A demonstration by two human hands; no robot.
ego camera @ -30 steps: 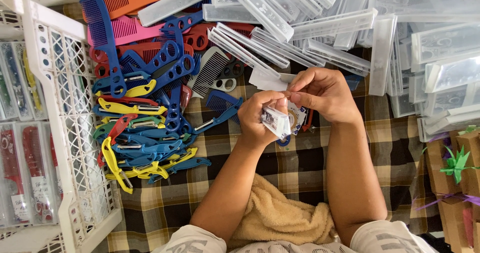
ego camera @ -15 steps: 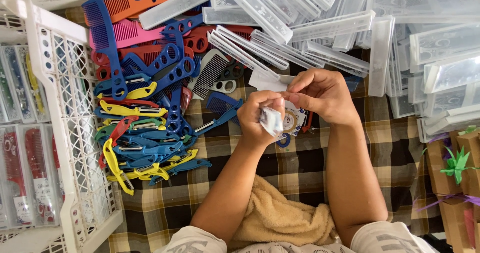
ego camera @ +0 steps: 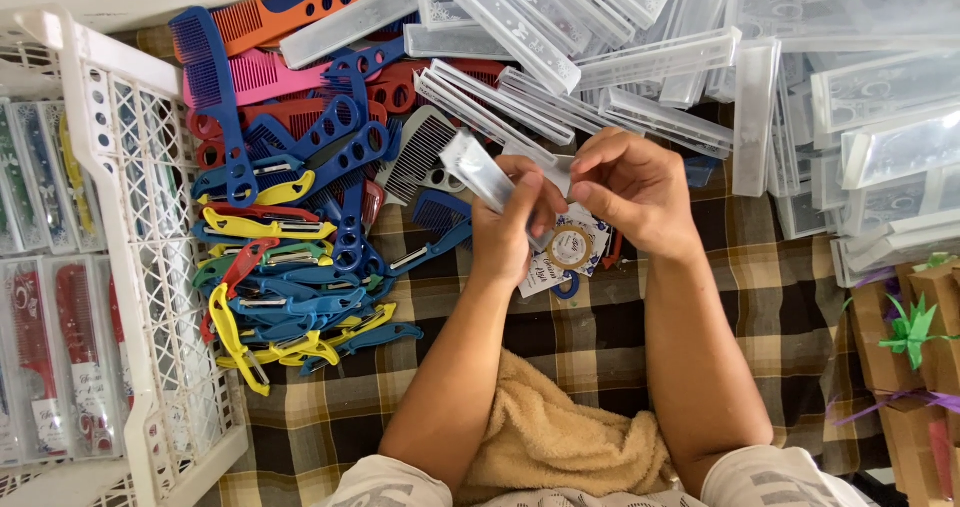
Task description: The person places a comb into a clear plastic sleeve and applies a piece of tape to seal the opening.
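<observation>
At the far left of the frame a white plastic crate (ego camera: 150, 297) with a lattice wall holds packed combs in clear sleeves (ego camera: 60, 367), laid flat side by side. Just right of it, on a brown and cream plaid cloth (ego camera: 560, 367), lies a loose heap of coloured combs and peelers (ego camera: 290, 237): blue, red, pink and orange combs toward the upper left, yellow and blue peelers lower down. Near the middle of the frame the left hand (ego camera: 510, 232) is closed around a clear plastic sleeve (ego camera: 480, 172), which slants up and to the left out of its grip. The right hand (ego camera: 635, 192) sits just beside it, fingers curled, its fingertips pinching the near end of the same sleeve; the two hands are close together, touching or nearly so. Just under them, partly hidden by both hands, a small printed card with a round gold sticker (ego camera: 568, 250) shows; I cannot tell whether it is held or lying on the cloth. Below the forearms a tan towel (ego camera: 560, 437) rests at the bottom centre. Across the top and right side spreads a pile of empty clear plastic cases (ego camera: 800, 87). At the far right edge stand brown paper boxes with green and purple ribbon (ego camera: 915, 332).
</observation>
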